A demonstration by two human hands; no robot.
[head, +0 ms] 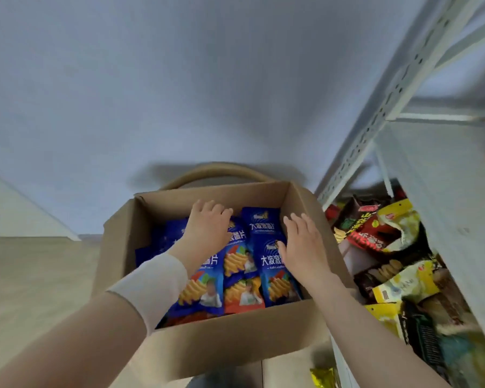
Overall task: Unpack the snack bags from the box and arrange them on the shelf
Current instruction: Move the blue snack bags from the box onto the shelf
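An open cardboard box (230, 340) stands in front of me, filled with several blue snack bags (244, 273) printed with wavy chips. My left hand (207, 228) lies inside the box on top of the bags, fingers bent over the far ones. My right hand (303, 242) rests on a blue bag at the right side of the box, fingers fairly straight and spread. Neither hand plainly grips a bag. A white band wraps my left wrist. The white metal shelf (381, 113) rises at the right.
The shelf level beside the box holds a jumble of red, yellow and dark snack bags (389, 247). A curved wooden chair back (219, 172) shows behind the box. A yellow packet (324, 378) lies low by the shelf's foot. Pale wall and floor lie to the left.
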